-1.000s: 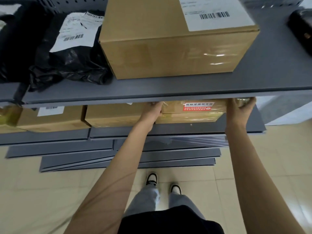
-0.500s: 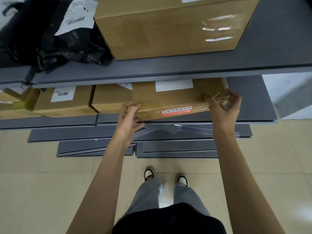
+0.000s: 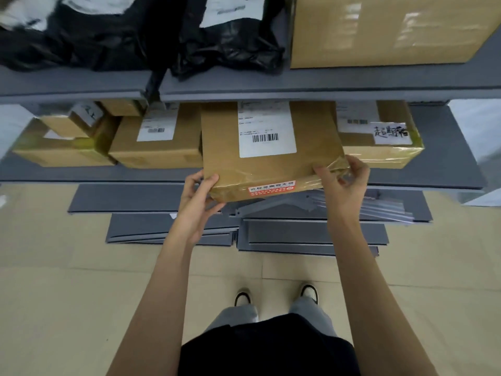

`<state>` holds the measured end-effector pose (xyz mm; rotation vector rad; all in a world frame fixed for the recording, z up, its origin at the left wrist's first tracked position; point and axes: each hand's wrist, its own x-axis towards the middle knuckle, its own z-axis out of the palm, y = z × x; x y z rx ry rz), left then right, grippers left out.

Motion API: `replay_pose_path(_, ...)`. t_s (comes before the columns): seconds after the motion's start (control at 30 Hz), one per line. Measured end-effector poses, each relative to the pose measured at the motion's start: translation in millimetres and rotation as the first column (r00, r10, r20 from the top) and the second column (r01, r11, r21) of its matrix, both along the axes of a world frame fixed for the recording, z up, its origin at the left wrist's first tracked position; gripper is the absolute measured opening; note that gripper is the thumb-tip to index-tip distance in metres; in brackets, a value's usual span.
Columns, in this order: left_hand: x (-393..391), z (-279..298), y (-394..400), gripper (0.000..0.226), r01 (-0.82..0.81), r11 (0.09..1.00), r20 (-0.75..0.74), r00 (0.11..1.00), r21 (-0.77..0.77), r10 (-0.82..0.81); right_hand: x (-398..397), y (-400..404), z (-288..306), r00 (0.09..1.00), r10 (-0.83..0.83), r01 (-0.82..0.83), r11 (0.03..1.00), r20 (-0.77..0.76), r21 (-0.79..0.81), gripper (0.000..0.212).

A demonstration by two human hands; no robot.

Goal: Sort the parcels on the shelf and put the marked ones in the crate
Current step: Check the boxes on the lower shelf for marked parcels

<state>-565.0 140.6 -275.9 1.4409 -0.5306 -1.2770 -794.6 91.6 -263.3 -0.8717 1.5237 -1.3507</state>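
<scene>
A flat brown cardboard parcel [image 3: 225, 156] with a white barcode label on top and a red sticker on its front edge juts out over the front of the lower grey shelf [image 3: 450, 172]. My left hand [image 3: 198, 196] grips its front left corner. My right hand [image 3: 344, 183] holds its front right corner, where clear tape is crinkled. To its right lies a taped parcel with a handwritten white label [image 3: 390, 134]. Two more brown parcels [image 3: 157, 142] sit to its left. No crate is in view.
On the upper shelf [image 3: 298, 82] lie black plastic mailer bags [image 3: 227, 47] and a large cardboard box [image 3: 379, 28]. Loose grey shelf boards [image 3: 311, 234] and metal brackets lie on the beige tiled floor under the shelf. My feet stand just in front of them.
The parcel has slid forward out of the lower shelf towards me, so its top label now shows. Both hands came back with it. The view has tilted down.
</scene>
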Motion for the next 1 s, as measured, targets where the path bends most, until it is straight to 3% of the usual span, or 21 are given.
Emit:
replay_pose_path(0.33, 88.2, 7.0, 13.7, 0.03, 0.02, 0.999, 0.184, 0.983, 0.026, -0.024, 88.6, 19.4, -13.6, 0.999, 0.011, -0.008, 0.998, -0.041, 0.06, 0.073)
replay_pose_path(0.6, 129.8, 6.1, -6.2, 0.028, -0.027, 0.999, 0.268, 0.963, 0.04, 0.015, 131.9, 4.5, -10.9, 0.993, 0.06, -0.049, 0.994, -0.104, 0.098, 0.064)
replay_pose_path(0.83, 170.4, 2.6, -59.0, 0.03, -0.057, 0.994, 0.361, 0.932, 0.093, 0.019, 167.1, -40.9, -0.8, 0.964, 0.194, -0.184, 0.98, -0.181, 0.07, 0.062)
replay_pose_path(1.0, 186.1, -2.1, -98.0, 0.038, -0.217, 0.976, 0.38, 0.9, -0.029, 0.211, 186.0, -59.0, -6.4, 0.918, 0.362, -0.359, 0.932, -0.163, 0.051, 0.07)
